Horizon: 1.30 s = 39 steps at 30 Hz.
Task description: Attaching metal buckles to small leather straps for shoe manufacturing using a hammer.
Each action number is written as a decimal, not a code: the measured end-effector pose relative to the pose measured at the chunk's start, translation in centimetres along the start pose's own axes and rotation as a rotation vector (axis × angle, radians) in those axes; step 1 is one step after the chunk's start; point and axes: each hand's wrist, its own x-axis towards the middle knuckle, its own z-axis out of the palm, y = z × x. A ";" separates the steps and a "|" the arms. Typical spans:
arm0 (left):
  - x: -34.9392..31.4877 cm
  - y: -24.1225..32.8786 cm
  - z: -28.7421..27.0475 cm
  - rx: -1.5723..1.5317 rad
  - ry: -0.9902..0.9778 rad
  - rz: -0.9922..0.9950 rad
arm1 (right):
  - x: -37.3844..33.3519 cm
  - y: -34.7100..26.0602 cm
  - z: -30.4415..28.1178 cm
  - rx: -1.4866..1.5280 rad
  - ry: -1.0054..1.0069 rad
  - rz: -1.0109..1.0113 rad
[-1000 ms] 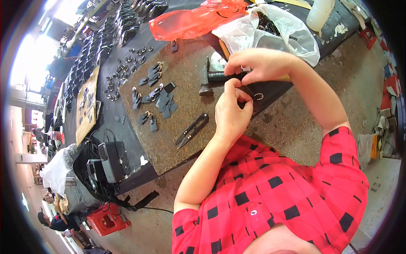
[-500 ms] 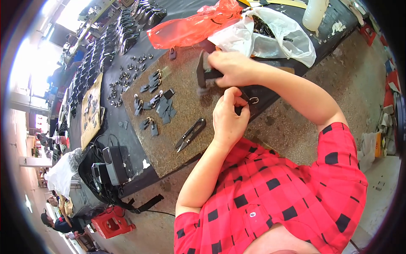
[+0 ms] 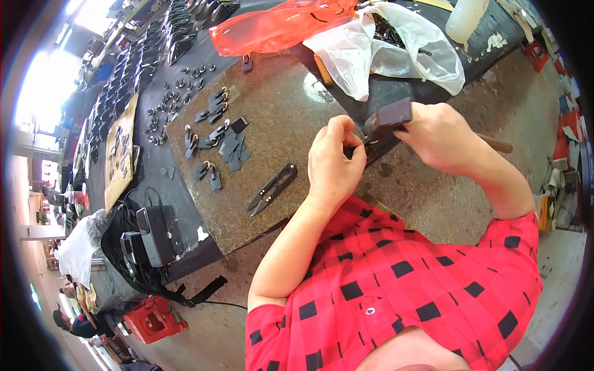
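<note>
My right hand (image 3: pixel 436 136) is closed on a hammer; the dark hammer head (image 3: pixel 391 119) sticks out past the fingers, and its wooden handle (image 3: pixel 496 144) shows behind the wrist. Close to the hammer head, my left hand (image 3: pixel 335 159) pinches a small black piece with a metal ring (image 3: pixel 369 141) at the board's right edge. The piece is mostly hidden by the fingers. Thread snips (image 3: pixel 273 188) lie on the brown stone-like board (image 3: pixel 272 123) left of my left hand. Beyond them are a pile of flat black tabs (image 3: pixel 232 147) and several ringed tabs (image 3: pixel 210 175).
A red plastic bag (image 3: pixel 278 28) and a white bag (image 3: pixel 340 59) with dark pieces in it lie at the far side. Small ring pieces (image 3: pixel 179 93) are scattered left of the board. A black bag (image 3: pixel 133 253) sits at the table's near left, above a red stool (image 3: pixel 153 318).
My right hand has swung the hammer from over the board to the right and nearer, beside my left hand. The left hand keeps its pinch. The whole view has shifted slightly.
</note>
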 end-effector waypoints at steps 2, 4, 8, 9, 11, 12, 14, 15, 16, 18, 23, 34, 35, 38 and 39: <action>0.1 0.0 0.1 0.006 -0.003 -0.006 | 0.0 0.1 0.8 -0.071 -0.088 -0.016; 0.1 0.0 0.1 0.016 -0.006 0.010 | -0.1 0.1 1.4 -0.152 -0.132 -0.060; 0.2 -0.2 0.0 -0.014 -0.021 -0.012 | 0.4 0.1 0.1 -0.158 0.012 -0.073; 0.1 -0.2 0.0 -0.013 -0.020 -0.015 | 0.4 -0.1 0.4 -0.156 0.010 -0.075; 0.3 -0.1 0.0 -0.031 -0.013 -0.012 | 0.1 -0.3 1.3 -0.225 -0.079 -0.048; 0.2 -0.1 0.0 -0.033 -0.016 -0.009 | -0.3 0.2 2.2 -0.152 -0.037 -0.064; -0.2 -0.1 -0.1 0.018 0.008 0.041 | -0.2 -0.1 2.0 -0.174 -0.044 -0.060; -0.2 -0.1 -0.1 0.020 0.009 0.041 | -0.2 -0.2 1.8 -0.197 -0.051 -0.056; -0.1 -0.2 -0.1 -0.011 0.002 0.012 | 0.0 -0.1 1.6 -0.195 -0.052 -0.054; 0.0 -0.3 -0.2 -0.043 -0.006 -0.018 | 0.7 0.2 1.2 -0.149 -0.102 -0.080; 0.0 -0.1 0.0 -0.052 -0.020 -0.056 | 0.9 -0.1 0.9 -0.096 -0.016 -0.064; -0.2 0.1 -0.3 0.025 0.000 -0.039 | 0.3 0.2 1.8 -0.166 -0.080 -0.121; -0.2 0.2 -0.3 0.039 0.004 -0.025 | 0.1 0.2 2.0 -0.178 -0.073 -0.110; -0.4 0.1 -0.2 0.047 0.026 -0.003 | 0.4 -0.3 2.2 -0.239 -0.028 -0.153; -0.2 0.0 -0.3 0.044 0.021 -0.008 | 0.6 -0.4 2.1 -0.236 -0.034 -0.149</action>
